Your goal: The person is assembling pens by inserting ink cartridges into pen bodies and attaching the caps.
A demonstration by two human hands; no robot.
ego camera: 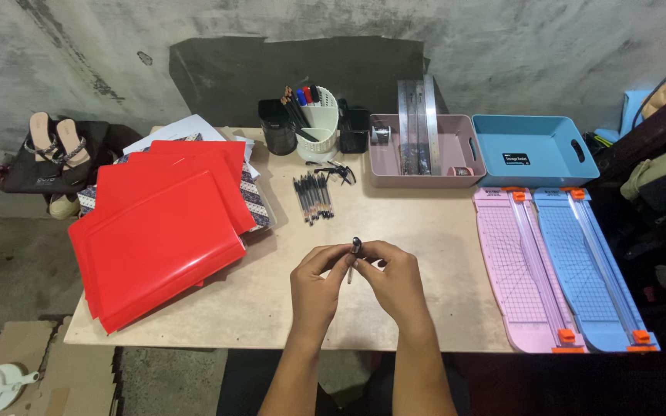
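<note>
while both hands meet over the near middle of the table (pixel 425 254), the pen (pixel 354 258) stands between them with its long axis nearly upright, dark cap end up and thin shaft running down toward the person; the left hand (pixel 316 283) closes its fingertips on the upper part from the left, and the right hand (pixel 395 279) pinches it from the right, fingers curled tight, neither hand open, both equally near since both touch it

to the left lies a fanned stack of red folders (pixel 159 231), at least three, over patterned and white sheets; to the right lie two paper trimmers side by side, one pink (pixel 514 270), one blue (pixel 587 270)

farther out, straight beyond the grip, a row of loose pens (pixel 314 196) lies with long axes pointing away, roughly eight, too close-packed to count surely

at the far edge stand one black cup (pixel 277 129), one white holder (pixel 319 123) of markers, a small black box (pixel 354 129), one pink tray (pixel 418 154) holding metal rulers, one blue tray (pixel 533 150); off the table, left, a pair of sandals (pixel 57 139)
</note>
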